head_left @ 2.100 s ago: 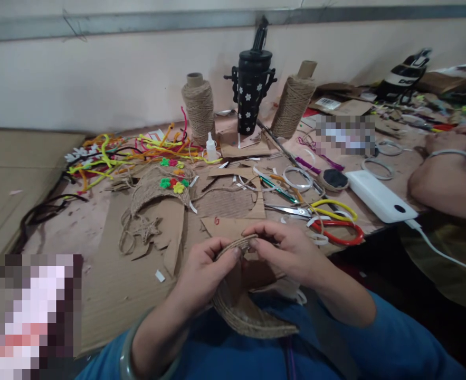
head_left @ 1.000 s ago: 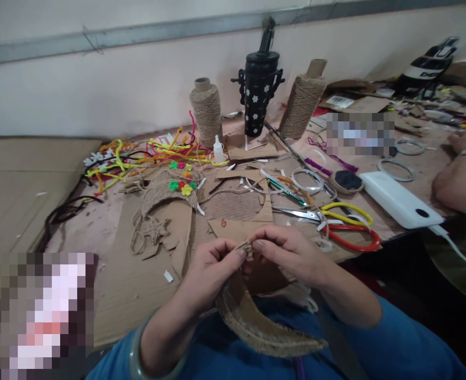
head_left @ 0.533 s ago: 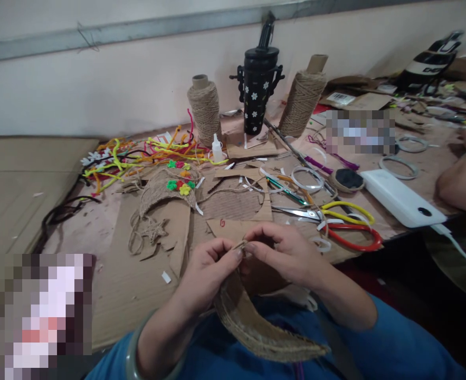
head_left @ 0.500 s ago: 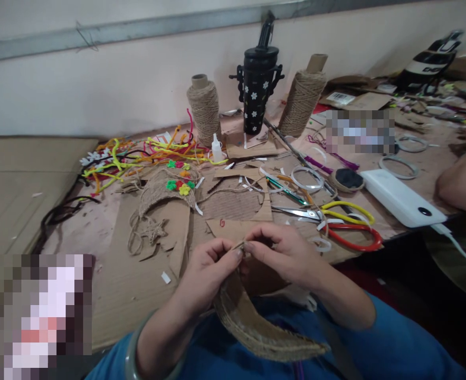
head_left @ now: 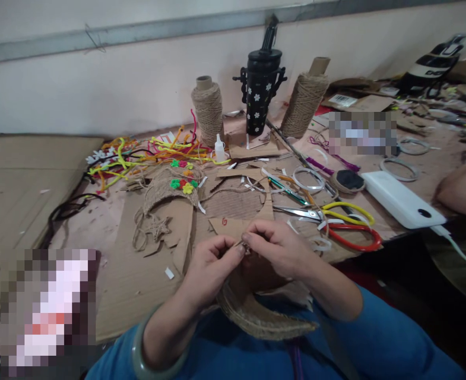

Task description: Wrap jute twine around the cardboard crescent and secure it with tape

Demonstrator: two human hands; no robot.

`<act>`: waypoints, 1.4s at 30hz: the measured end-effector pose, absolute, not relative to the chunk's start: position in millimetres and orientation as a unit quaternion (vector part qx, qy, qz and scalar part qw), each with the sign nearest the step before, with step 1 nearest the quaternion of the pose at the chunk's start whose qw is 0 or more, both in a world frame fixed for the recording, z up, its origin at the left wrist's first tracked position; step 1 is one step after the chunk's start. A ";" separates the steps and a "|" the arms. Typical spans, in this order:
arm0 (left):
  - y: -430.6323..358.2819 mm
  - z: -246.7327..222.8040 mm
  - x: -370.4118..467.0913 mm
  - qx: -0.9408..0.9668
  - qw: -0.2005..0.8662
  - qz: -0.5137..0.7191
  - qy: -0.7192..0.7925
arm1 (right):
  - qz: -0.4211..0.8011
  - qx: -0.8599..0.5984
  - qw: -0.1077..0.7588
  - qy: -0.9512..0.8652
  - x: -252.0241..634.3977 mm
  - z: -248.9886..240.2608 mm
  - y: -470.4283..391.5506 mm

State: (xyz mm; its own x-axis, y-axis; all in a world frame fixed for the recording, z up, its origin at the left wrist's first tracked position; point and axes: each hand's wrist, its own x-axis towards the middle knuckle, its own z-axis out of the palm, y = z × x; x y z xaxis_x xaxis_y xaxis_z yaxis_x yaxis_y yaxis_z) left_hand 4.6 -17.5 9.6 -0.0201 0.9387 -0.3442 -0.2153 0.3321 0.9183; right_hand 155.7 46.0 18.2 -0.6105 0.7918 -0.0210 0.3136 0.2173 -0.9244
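A crescent of cardboard edged with jute twine (head_left: pixel 266 322) hangs below my hands, its lower tip pointing right over my lap. My left hand (head_left: pixel 212 269) pinches its upper tip between thumb and fingers. Close against it, my right hand (head_left: pixel 276 248) is closed in a pinch at that same tip; the small bit between its fingers is too hidden to name. Beyond my hands lies a cardboard sheet with a round cut-out (head_left: pixel 233 203). A finished twine crescent with small coloured flowers (head_left: pixel 169 184) and a twine star (head_left: pixel 157 229) rest to the left.
Scissors with red and yellow handles (head_left: pixel 351 232) and a white power bank (head_left: pixel 402 200) lie on the right, near another person's arm (head_left: pixel 462 184). Twine spools (head_left: pixel 208 111), a black flowered tumbler (head_left: pixel 261 95) and a glue bottle (head_left: pixel 219 150) stand behind. Coloured pipe cleaners (head_left: pixel 122 163) are heaped left.
The crescent's lower tip has swung slightly up and left. My fingers have shifted a little at the upper tip. The whole view has moved slightly.
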 end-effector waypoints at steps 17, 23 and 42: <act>-16.6 8.8 3.5 0.319 0.635 0.453 0.538 | 0.465 -0.359 0.229 -0.776 162.7 19.4 47.3; -15.1 15.4 5.0 0.293 0.628 0.484 0.534 | 0.361 -0.387 0.337 -0.779 181.5 16.1 45.7; 9.1 23.7 15.3 0.485 0.489 0.376 0.620 | 0.394 -0.316 0.257 -0.824 245.9 -19.0 -22.8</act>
State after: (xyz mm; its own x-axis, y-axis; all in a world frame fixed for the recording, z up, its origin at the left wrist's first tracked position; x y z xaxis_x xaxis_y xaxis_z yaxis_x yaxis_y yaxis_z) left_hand 15.3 9.1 23.7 -0.0510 0.9691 -0.2415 0.2332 0.2467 0.9406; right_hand 245.9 -22.8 -19.0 -0.6683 0.7233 0.1737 0.3183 0.4891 -0.8121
